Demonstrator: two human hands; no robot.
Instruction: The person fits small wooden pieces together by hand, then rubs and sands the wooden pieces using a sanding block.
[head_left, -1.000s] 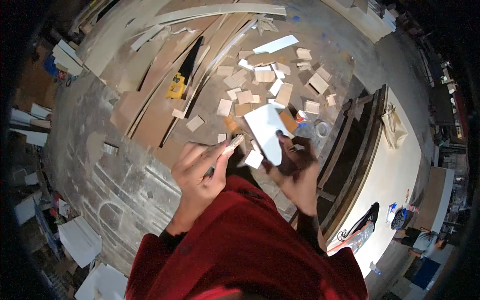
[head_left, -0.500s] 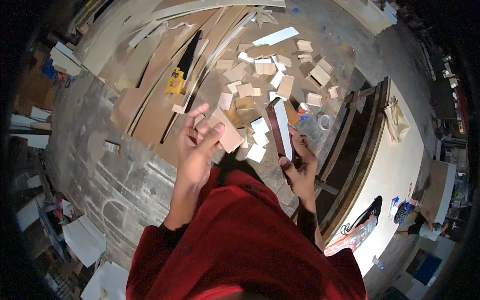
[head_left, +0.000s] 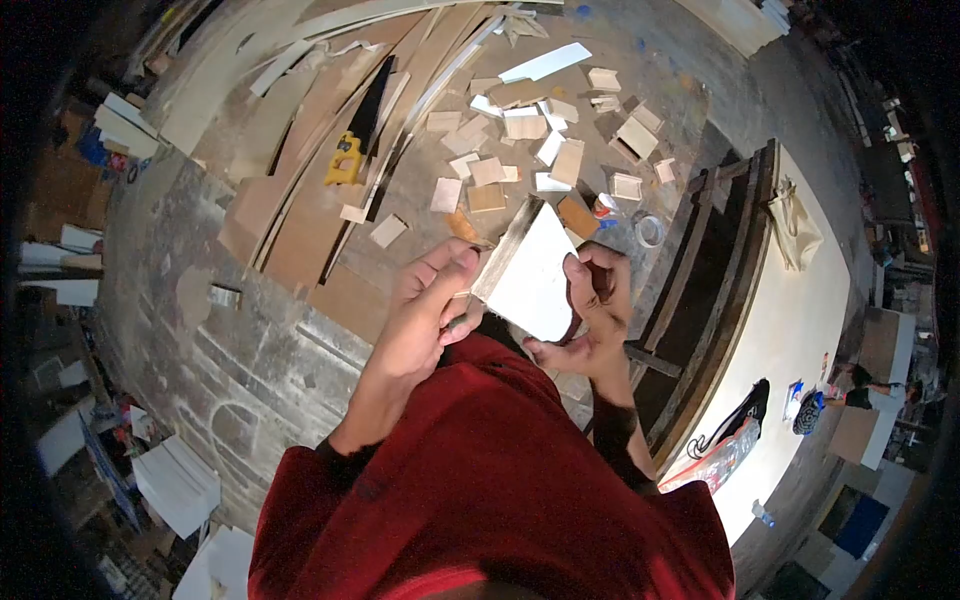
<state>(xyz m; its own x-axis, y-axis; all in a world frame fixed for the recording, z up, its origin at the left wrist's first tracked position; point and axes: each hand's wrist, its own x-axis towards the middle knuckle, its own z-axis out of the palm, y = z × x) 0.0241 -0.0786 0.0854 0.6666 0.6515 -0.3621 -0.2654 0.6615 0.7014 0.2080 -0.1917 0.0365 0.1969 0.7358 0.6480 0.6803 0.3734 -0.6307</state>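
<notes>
Just above my lap, my right hand (head_left: 598,310) grips a white-faced board piece (head_left: 535,275) by its right side, thumb and fingers around it. Its white face is turned up towards me, and a dark brown edge shows along its left. My left hand (head_left: 428,300) is closed at that left edge, its fingertips touching or almost touching the board. Between those fingers is a small wooden piece (head_left: 463,294), seen nearly edge-on and mostly hidden. Whether the two pieces touch, I cannot tell.
Several small wood offcuts (head_left: 486,170) lie scattered on the floor ahead. A yellow-handled handsaw (head_left: 345,160) rests on long boards (head_left: 300,215) at the left. A roll of tape (head_left: 648,231) lies near a white-topped table (head_left: 790,330) at the right. Another person (head_left: 885,395) is far right.
The right hand's board has turned so its white face shows broadly. My left hand has moved right to the board's edge, and its wooden piece has turned nearly edge-on.
</notes>
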